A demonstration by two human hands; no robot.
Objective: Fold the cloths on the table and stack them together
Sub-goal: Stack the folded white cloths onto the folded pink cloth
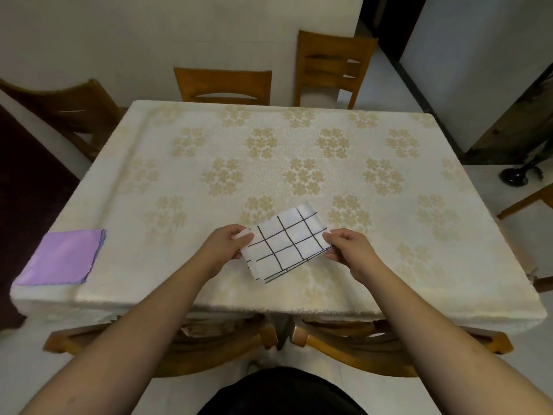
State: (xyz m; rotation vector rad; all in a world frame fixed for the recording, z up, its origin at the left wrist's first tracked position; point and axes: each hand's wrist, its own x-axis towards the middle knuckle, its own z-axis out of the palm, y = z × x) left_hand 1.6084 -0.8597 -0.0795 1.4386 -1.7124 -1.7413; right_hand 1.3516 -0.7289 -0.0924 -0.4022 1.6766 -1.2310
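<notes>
Over table, both hands pinching checked cloth, L hand, R hand

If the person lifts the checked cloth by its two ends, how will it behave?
The checked cloth is probably floppy: it is thin folded fabric, so its middle would likely sag between the left hand and right hand. It seems light. The layers showing at its near edge may slide apart.

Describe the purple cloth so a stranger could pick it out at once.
Start at the table under its cream, flower-patterned cover and go to its near left corner. The purple cloth lies there, folded flat. It is plain lilac, unlike the white black-grid cloth held between both hands at the middle.
</notes>
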